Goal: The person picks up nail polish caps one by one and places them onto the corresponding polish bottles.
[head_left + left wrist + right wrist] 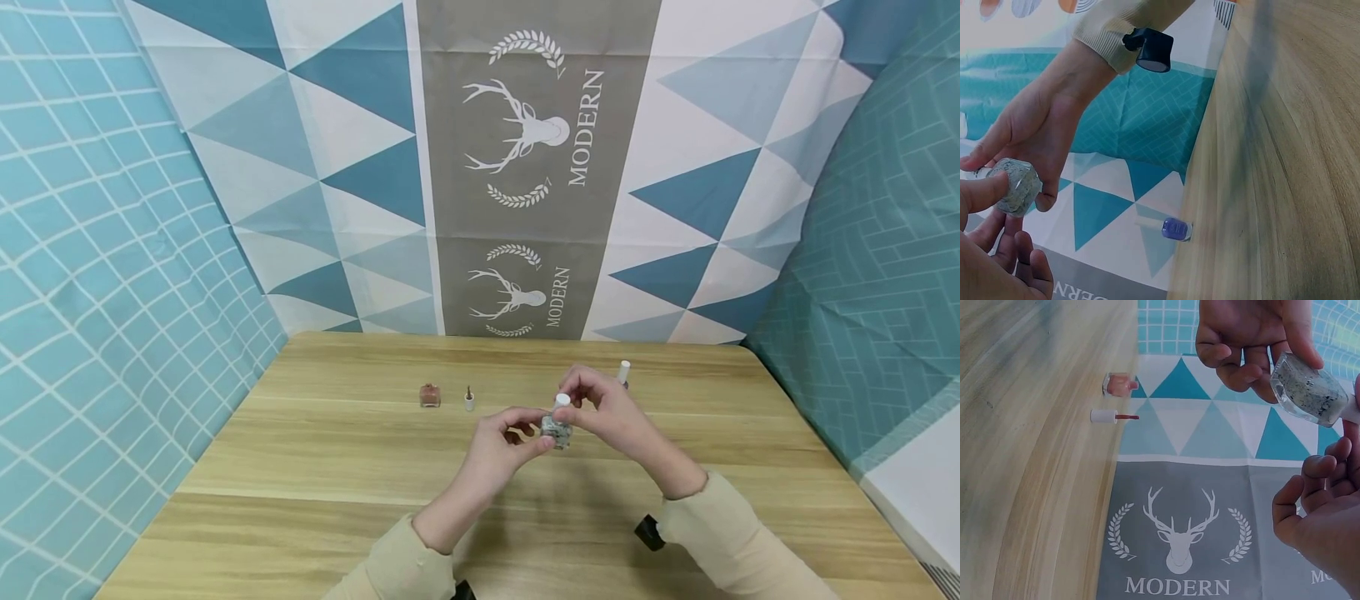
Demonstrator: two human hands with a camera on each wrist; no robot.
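Note:
A clear bottle of speckled pale nail polish (556, 432) is held up between both hands, over the table. My left hand (501, 446) pinches its glass body between thumb and fingers. At its white cap (562, 401), my right hand (609, 408) grips with thumb and fingertips. The right wrist view shows the speckled polish (1311, 390) close up, with the cap at the neck. In the left wrist view the bottle (1017, 186) lies between the two hands, and the fingers partly cover it.
Back left on the wooden table (337, 450) stands an uncapped pinkish-brown nail polish bottle (430, 396). Beside it a white cap (469, 402) stands with its brush upward. A purple nail polish bottle (1176, 229) with a white cap is behind the right hand. Patterned cloth hangs at the back.

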